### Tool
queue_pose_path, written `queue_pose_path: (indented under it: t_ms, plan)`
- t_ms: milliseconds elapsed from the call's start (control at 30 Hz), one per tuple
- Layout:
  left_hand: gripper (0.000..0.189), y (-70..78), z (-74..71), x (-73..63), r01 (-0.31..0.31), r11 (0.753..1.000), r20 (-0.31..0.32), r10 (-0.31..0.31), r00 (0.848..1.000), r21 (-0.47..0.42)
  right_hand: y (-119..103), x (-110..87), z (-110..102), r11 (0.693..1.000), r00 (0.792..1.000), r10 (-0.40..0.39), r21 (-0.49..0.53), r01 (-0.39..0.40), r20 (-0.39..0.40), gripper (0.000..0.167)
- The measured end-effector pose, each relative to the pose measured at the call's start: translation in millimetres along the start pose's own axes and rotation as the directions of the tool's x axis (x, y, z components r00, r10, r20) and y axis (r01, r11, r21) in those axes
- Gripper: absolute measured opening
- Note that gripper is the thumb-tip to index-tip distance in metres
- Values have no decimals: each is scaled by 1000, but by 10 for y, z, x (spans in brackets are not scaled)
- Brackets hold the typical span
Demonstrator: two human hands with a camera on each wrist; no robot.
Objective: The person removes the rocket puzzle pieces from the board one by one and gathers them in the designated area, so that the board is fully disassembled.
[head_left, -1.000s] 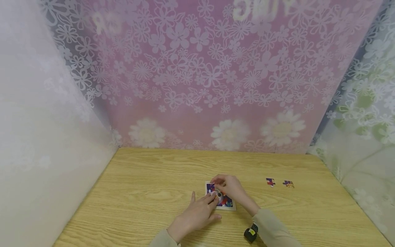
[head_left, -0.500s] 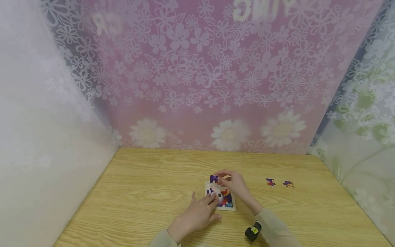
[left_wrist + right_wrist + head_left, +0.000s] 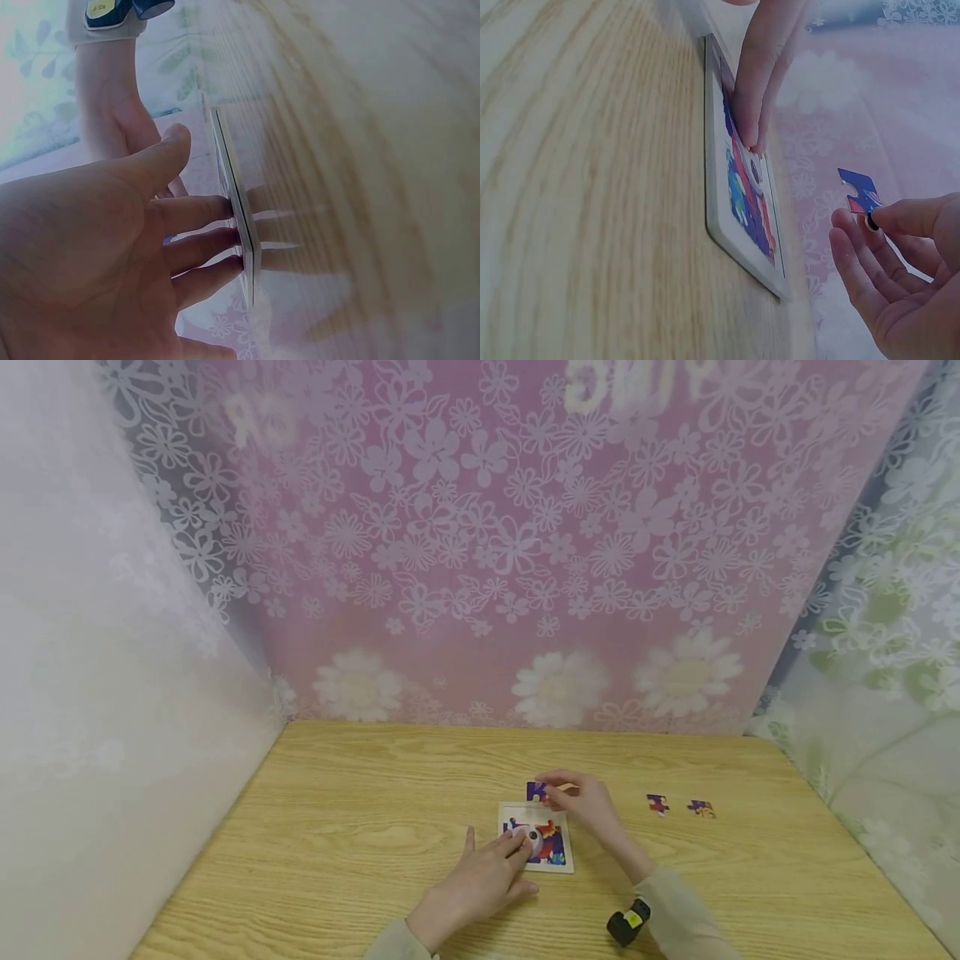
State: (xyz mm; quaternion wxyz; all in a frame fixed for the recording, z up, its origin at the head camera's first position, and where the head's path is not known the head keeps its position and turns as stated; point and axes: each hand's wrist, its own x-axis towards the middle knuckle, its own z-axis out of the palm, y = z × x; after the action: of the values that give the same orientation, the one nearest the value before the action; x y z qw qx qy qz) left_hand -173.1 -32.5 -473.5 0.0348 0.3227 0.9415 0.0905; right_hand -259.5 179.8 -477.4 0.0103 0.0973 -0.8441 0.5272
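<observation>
My left hand (image 3: 480, 877) lies with straight fingers on a white-framed jigsaw puzzle (image 3: 750, 251); its fingertips press the picture near a round white face. In the left wrist view the puzzle board (image 3: 234, 187) shows edge-on under these fingertips. Just beyond the board's far edge, my right hand (image 3: 588, 802) pinches a purple puzzle piece (image 3: 536, 791) between thumb and fingers. Seen from the right wrist, that puzzle piece (image 3: 859, 191) is held up off the board, blue and purple with a notch cut in it. The top strip inside the frame is bare.
Two loose puzzle pieces, one purple and red (image 3: 657, 804) and one orange and purple (image 3: 702, 809), lie on the wooden table (image 3: 375, 793) to the right. A black wrist camera (image 3: 628, 922) sits at the right sleeve. Flowered curtains (image 3: 480, 568) enclose the table.
My right hand has lifted the purple piece out of the board's top part and drawn it away, up and to the right. The left hand has stayed in place.
</observation>
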Motion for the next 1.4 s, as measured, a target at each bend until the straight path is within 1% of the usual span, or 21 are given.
queue_pose_path:
  t_ms: [333,500,633,833,1067,1167,1267,1400]
  plan:
    - [64,-2,16,3,7,1000,-5,-7,1000,0,120,-52,-205,999,999,11,-37,-13,-52,22]
    - [64,2,12,-2,7,1000,-7,-7,1000,0,196,-90,-349,998,995,13,-64,-19,-96,23]
    - [64,6,19,-7,8,1000,-9,-8,1000,-3,254,-115,-477,996,994,16,-82,-25,-112,25]
    - [63,1,25,-10,1,1000,-20,-1,1000,3,323,-142,-672,993,993,31,-114,-44,-111,27]
    - [62,3,22,-14,5,1000,-20,-5,1000,2,449,-161,-864,970,992,40,-232,-68,-124,27]
    - [62,7,16,-18,5,1000,-22,-5,1000,3,511,-165,-924,961,991,45,-267,-78,-125,26]
    - [62,12,9,-23,5,1000,-22,-5,1000,1,562,-163,-970,953,994,22,-297,-55,-111,26]
    - [62,13,4,-23,1,1000,-22,-2,1000,-7,592,-159,-1015,953,996,6,-302,-31,-85,25]
